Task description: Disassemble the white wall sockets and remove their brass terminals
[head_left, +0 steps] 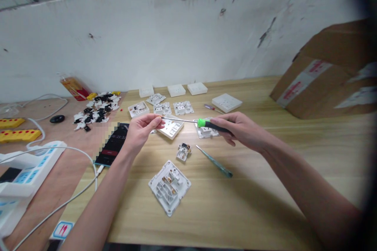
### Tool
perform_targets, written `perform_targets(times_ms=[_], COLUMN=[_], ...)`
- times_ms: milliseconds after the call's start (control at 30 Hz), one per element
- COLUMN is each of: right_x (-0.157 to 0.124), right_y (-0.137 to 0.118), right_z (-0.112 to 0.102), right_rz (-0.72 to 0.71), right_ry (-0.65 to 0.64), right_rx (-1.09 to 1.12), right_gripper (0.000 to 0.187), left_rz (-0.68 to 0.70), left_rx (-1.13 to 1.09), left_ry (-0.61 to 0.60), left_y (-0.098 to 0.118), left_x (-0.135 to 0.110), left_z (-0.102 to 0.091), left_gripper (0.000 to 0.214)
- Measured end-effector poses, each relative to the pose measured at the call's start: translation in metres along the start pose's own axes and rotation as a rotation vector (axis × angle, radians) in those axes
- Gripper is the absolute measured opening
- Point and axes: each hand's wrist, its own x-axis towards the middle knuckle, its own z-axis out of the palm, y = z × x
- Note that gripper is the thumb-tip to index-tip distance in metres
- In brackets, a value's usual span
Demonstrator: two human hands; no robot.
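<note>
My right hand (235, 127) is wrapped round the black-and-green handle of a screwdriver (184, 120), its shaft pointing left. At the tip of that shaft, the fingers of my left hand (145, 127) are pinched together; whatever small thing sits between them is too small to make out. Below the hands lies an open socket back (170, 188) with brass contacts showing. A small white-and-black switch module (184, 152) rests above it. To its right is a second screwdriver (216, 162) with a translucent green handle. A white box-like housing (171, 127) lies just behind the shaft.
Several white housings (197, 88) and socket plates (183, 107) stand towards the wall. A small screwdriver (210, 107) lies near a white cover (226, 103). At left are a phone (113, 147), cables, a power strip (38, 172) and a parts pile (97, 110). A cardboard box (326, 74) stands right.
</note>
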Motion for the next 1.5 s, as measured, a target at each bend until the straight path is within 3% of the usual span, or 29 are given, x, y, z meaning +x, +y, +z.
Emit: perform_targets(times_ms=[200,567,633,767,833,1033,1200,1500], right_x=[-0.002,0.002,0.002,0.003,0.005,0.01,0.011,0.013], right_y=[-0.001,0.002,0.003,0.007,0.009,0.014,0.015,0.018], right_z=[-0.001,-0.005,-0.003,0.005,0.007,0.011,0.016,0.018], right_rz=[-0.072,-0.327,-0.273,-0.034,0.031,-0.015,0.049,0.1], right_ry=[0.091,0.142,0.172,0.21,0.227,0.267,0.242,0.253], right_rx=[-0.252,-0.334,-0.246,-0.014,0.024,0.329,0.397,0.395], right_gripper=[0.036,0.027,0.031,0.05,0.046,0.036,0.028,0.032], left_rz=[-0.091,-0.247,-0.259,-0.263,-0.259,-0.247,-0.23,-0.225], left_rx=[0.013,-0.056,-0.068,-0.09,-0.088,-0.067,-0.056,-0.043], left_ry=[-0.03,-0.09,-0.089,-0.056,-0.044,-0.008,0.018,0.019], left_y=[-0.02,-0.026,-0.027,-0.029,-0.03,-0.032,-0.036,-0.036], left_x=[0.008,0.007,0.006,0.008,0.01,0.012,0.013,0.013], left_z=[-0.001,-0.001,0.0,0.0,0.0,-0.001,-0.004,-0.002], left_gripper=[0.03,0.032,0.03,0.03,0.032,0.035,0.036,0.037])
